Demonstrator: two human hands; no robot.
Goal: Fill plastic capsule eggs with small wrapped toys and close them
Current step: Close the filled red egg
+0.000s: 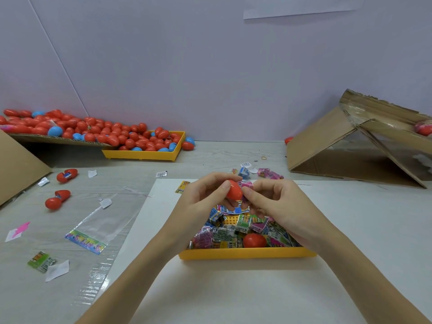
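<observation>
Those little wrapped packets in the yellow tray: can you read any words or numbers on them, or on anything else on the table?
None can be read.
Toy packets in the near yellow tray: print blurred.
Green packet: too small.
Header strip on the clear bag: colours only.
Loose barcode labels: too small.

A small hand-packing workstation, not a home: a plain grey worktable [210, 160] stands against bare lilac walls [187, 66]. Along its far left edge a heap of red and blue capsule eggs [93, 130] spills from a cardboard sheet into a yellow tray [140, 156]. A cut-open cardboard box [339, 148] lies at the far right corner, and torn wrappers [57, 270] litter the near left side
</observation>
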